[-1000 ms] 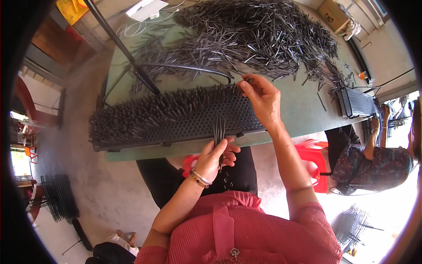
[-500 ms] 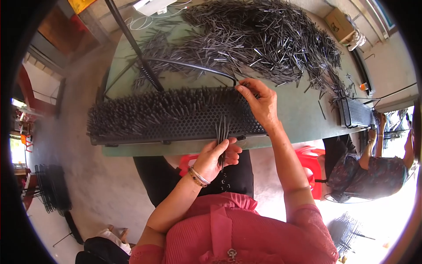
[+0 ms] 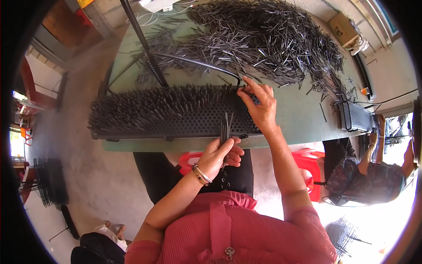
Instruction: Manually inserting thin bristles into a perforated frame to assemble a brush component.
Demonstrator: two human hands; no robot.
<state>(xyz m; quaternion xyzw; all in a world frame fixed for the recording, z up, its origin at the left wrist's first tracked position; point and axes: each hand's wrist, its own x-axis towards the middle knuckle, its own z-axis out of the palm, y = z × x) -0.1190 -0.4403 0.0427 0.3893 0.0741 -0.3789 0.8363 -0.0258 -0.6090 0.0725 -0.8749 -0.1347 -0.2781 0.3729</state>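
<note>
In front of me lies a long black perforated panel (image 3: 193,120) on the table, its left part and far edge bristling with upright dark plastic strips (image 3: 136,105). Rows of bare holes show along its near side and towards the right. My left hand (image 3: 220,156) grips a small bundle of dark strips (image 3: 226,126), their tips pointing up in front of the panel's near edge. My right hand (image 3: 260,104) is at the panel's far right part, thumb and fingers bent together by the last standing strips. What sits between those fingertips is too small to make out.
A large heap of loose dark strips (image 3: 272,39) covers the table's far side. A bent black metal frame (image 3: 198,63) rises behind the panel. At right a co-worker's hands (image 3: 373,137) work at another perforated panel (image 3: 361,115). A cardboard box (image 3: 343,31) stands at the far right.
My right hand's index finger has lifted and straightened a little, while the hand stays at the panel's far edge. The left hand still holds its bundle, almost unmoved. The view has shifted slightly.
</note>
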